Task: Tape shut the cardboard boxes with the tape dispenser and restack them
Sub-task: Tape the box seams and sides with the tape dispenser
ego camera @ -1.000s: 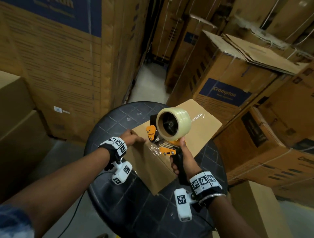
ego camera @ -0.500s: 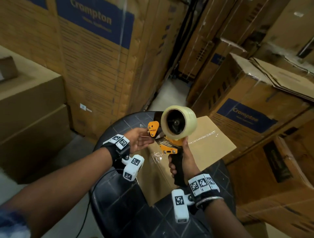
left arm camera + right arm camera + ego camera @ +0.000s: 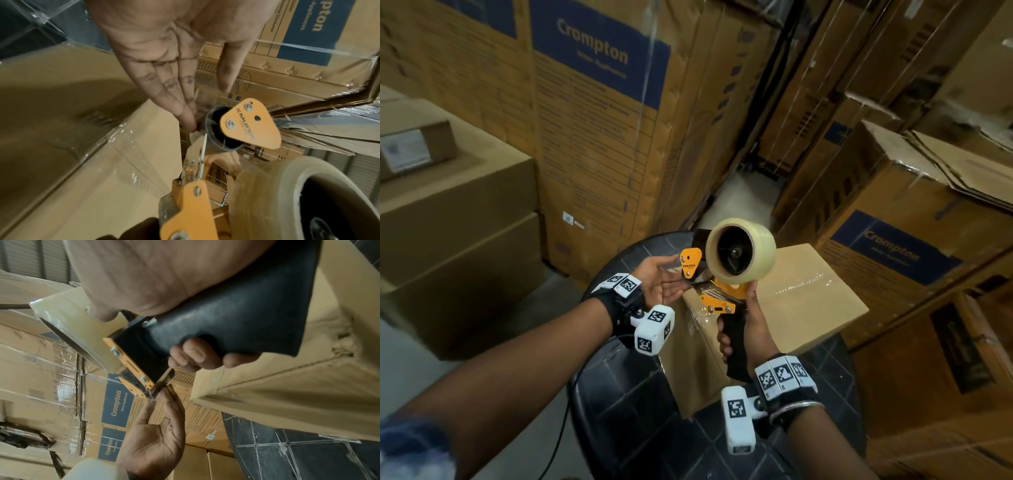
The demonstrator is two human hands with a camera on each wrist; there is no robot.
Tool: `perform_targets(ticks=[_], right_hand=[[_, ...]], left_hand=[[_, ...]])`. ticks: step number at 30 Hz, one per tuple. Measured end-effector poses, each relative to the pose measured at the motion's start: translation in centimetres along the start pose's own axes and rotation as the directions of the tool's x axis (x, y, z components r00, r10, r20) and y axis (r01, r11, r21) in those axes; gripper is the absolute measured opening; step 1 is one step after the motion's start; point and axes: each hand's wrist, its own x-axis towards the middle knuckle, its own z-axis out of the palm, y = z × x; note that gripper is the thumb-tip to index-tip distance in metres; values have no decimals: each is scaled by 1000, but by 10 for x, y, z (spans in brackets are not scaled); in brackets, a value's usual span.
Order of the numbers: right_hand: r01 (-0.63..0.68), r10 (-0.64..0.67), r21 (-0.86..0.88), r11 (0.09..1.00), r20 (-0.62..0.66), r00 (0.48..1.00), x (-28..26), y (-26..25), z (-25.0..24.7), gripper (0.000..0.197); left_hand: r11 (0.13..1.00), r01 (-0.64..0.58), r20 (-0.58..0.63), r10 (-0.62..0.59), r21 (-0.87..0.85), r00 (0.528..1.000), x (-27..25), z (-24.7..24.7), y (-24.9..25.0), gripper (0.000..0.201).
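Observation:
An orange and black tape dispenser [image 3: 717, 284] with a clear tape roll [image 3: 740, 251] is held up above a small cardboard box [image 3: 808, 298]. My right hand [image 3: 743, 329] grips its black handle [image 3: 236, 321], thumb against the roll. My left hand [image 3: 657, 281] is open, palm up, its straight fingertips [image 3: 185, 120] touching the dispenser's front roller [image 3: 218, 128] and the blade end [image 3: 152, 394]. The box lies on a round black table [image 3: 640, 411], with clear tape over its top and near edge.
Tall printed cartons [image 3: 599, 113] stand behind the table. Plain boxes [image 3: 455, 219] are stacked at the left. More cartons [image 3: 893, 246] crowd the right, one with loose flaps [image 3: 962, 164]. A narrow strip of floor [image 3: 736, 202] runs between the stacks. A black cable [image 3: 561, 435] hangs at the table's left.
My right hand has lifted the dispenser off the box. My left hand left the box's corner and rose, opening palm up at the dispenser's front end. The head view tilted up.

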Motion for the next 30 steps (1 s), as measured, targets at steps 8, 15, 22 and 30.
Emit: perform_targets(ticks=[8, 15, 22, 30], right_hand=[[4, -4, 11, 1000, -36, 999, 1, 2, 11, 92], [-15, 14, -20, 1000, -45, 999, 5, 8, 17, 94], [-24, 12, -115, 993, -98, 995, 3, 4, 21, 95], [-39, 11, -196, 980, -142, 990, 0, 6, 16, 97]], left_hand=[[931, -22, -133, 75, 365, 988, -2, 0, 19, 14], [837, -34, -200, 170, 546, 965, 15, 1, 27, 20], [672, -76, -137, 258, 737, 956, 39, -1, 32, 10], [684, -133, -208, 392, 717, 896, 52, -11, 48, 16]])
